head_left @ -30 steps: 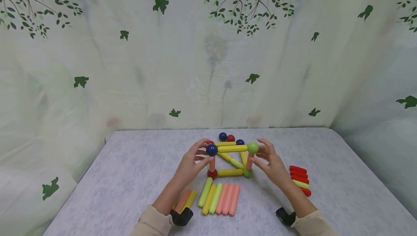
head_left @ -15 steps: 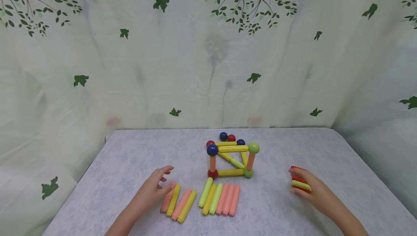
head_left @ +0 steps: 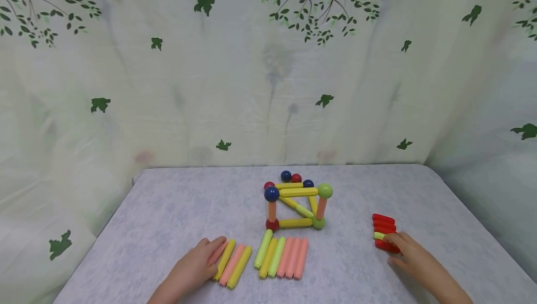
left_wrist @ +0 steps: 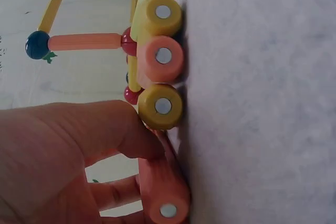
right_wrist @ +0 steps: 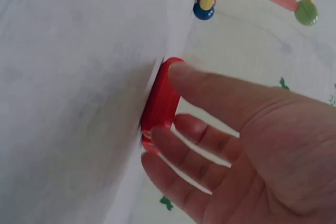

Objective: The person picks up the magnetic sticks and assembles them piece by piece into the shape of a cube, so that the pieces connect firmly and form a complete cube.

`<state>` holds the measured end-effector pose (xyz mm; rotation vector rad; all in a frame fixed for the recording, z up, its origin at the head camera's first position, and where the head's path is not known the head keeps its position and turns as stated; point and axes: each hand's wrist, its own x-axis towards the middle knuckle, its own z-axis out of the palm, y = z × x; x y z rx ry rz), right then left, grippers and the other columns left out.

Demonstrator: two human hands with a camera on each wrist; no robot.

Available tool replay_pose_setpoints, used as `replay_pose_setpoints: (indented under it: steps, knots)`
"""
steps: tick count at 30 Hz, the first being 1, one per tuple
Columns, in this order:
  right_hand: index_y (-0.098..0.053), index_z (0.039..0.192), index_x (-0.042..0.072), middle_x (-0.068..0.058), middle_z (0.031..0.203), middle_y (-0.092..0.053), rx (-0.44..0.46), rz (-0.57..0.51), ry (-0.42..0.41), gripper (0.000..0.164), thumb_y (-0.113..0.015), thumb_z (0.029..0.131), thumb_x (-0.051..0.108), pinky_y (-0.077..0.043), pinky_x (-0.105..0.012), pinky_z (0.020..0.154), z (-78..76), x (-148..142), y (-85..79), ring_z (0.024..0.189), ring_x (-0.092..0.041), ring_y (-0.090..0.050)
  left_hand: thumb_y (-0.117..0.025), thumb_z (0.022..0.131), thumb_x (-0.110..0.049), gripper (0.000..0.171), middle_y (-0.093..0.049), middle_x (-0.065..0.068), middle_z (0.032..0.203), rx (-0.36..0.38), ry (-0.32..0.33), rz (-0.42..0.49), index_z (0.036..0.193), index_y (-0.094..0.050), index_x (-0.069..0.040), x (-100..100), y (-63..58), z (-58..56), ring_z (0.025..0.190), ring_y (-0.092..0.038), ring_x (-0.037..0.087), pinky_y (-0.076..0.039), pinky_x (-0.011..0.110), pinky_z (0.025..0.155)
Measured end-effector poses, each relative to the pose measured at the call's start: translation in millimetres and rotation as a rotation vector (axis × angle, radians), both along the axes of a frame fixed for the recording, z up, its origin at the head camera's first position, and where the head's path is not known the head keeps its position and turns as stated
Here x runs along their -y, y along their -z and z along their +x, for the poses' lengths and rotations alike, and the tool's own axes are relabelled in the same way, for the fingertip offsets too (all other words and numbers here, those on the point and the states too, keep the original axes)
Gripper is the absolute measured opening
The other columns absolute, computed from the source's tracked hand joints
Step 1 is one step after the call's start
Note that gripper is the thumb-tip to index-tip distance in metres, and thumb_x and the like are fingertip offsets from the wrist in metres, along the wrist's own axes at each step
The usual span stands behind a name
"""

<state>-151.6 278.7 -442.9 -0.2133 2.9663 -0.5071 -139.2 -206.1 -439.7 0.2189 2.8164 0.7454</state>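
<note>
My left hand [head_left: 190, 263] pinches the leftmost pink magnetic stick [left_wrist: 165, 190] of a short row. In the left wrist view the thumb lies along it, fingers on its far side, and a metal disc shows at its end. Beside it lie a yellow stick [head_left: 224, 260], another pink one [head_left: 232, 265] and a second yellow one [head_left: 239, 267]. On the right, my right hand [head_left: 413, 258] straddles the nearest red stick [right_wrist: 161, 100], thumb at one end, fingers loosely bent by the other. A light green stick [head_left: 379, 236] and more red ones [head_left: 383, 224] lie just beyond.
A frame of sticks and balls stands mid-table, with a blue ball [head_left: 271, 194] and a green ball [head_left: 325, 190] at its upper corners. Before it lies a row of green, yellow and pink sticks [head_left: 289, 258]. Loose blue [head_left: 286, 176] and red [head_left: 296, 178] balls sit behind.
Both hands have left the frame's upper corners and moved apart. The left came down to the pink stick; the right went to the red sticks, then drew slightly nearer the front. The frame stands unsupported.
</note>
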Motion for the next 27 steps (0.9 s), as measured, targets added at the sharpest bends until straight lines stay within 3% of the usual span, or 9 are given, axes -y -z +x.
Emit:
replay_pose_setpoints:
  steps: [2,5,11,16,20,24,27]
  knots:
    - [-0.059,0.104,0.005,-0.01,0.093,-0.053,-0.028,0.026,-0.007,0.045,-0.079,0.065,0.017,-0.05,-0.042,0.069,-1.7,1.9,0.7,0.083,-0.022,-0.052,-0.063,0.072,-0.007,0.05,-0.045,0.001,0.079,-0.041,0.003,-0.043,0.121,-0.053,-0.013,-2.4,-1.1,0.2,0.056,-0.039,0.015,-0.032,0.028,0.045]
    - [-0.061,0.098,0.006,-0.007,0.086,-0.051,-0.055,0.039,-0.011,0.038,-0.079,0.066,0.016,-0.05,-0.039,0.067,-4.3,3.9,1.7,0.077,-0.02,-0.05,-0.064,0.075,-0.008,0.039,-0.046,-0.001,0.077,-0.076,0.024,-0.03,0.113,-0.055,-0.014,-4.9,-1.1,-0.3,0.055,-0.04,0.013,-0.033,0.027,0.046]
    - [-0.063,0.086,0.009,0.0,0.076,-0.045,-0.073,0.04,-0.055,0.026,-0.078,0.067,0.019,-0.045,-0.031,0.063,-7.4,8.6,1.8,0.071,-0.016,-0.044,-0.061,0.079,-0.007,0.037,-0.049,0.0,0.08,0.028,0.127,0.112,0.115,-0.052,-0.01,-9.8,0.5,-0.6,0.049,-0.045,0.012,-0.038,0.027,0.044]
    - [-0.058,0.085,0.013,0.006,0.072,-0.049,-0.061,-0.117,-0.049,0.023,-0.075,0.071,0.017,-0.044,-0.025,0.059,-7.7,25.9,-8.4,0.068,-0.012,-0.046,-0.063,0.08,-0.012,0.037,-0.051,-0.002,0.082,0.008,0.168,0.121,0.115,-0.052,-0.009,-15.3,0.1,-0.9,0.054,-0.045,0.01,-0.039,0.026,0.05]
    - [-0.06,0.101,0.01,0.008,0.079,-0.054,-0.099,-0.26,-0.101,0.026,-0.07,0.077,0.014,-0.044,-0.021,0.059,-9.6,47.9,-18.0,0.07,-0.011,-0.048,-0.061,0.083,-0.012,0.033,-0.05,-0.002,0.074,0.002,0.149,0.166,0.114,-0.049,-0.009,-18.6,-4.5,-2.2,0.044,-0.045,0.01,-0.039,0.026,0.042]
    - [-0.059,0.11,0.01,0.011,0.089,-0.056,-0.168,-0.338,-0.192,0.031,-0.067,0.081,0.015,-0.044,-0.022,0.061,-13.7,72.8,-23.3,0.076,-0.01,-0.048,-0.055,0.089,-0.024,0.028,-0.054,-0.004,0.082,-0.13,0.048,0.193,0.116,-0.049,-0.018,-27.7,-13.4,-5.7,0.052,-0.049,0.008,-0.042,0.024,0.045]
    - [-0.06,0.111,0.012,0.013,0.09,-0.056,-0.229,-0.377,-0.257,0.031,-0.067,0.081,0.015,-0.044,-0.022,0.06,-19.3,92.9,-23.3,0.076,-0.009,-0.048,-0.058,0.089,-0.022,0.032,-0.056,-0.005,0.095,-0.271,0.042,0.271,0.119,-0.049,-0.02,-37.4,-17.7,-9.6,0.069,-0.056,0.005,-0.048,0.021,0.059]
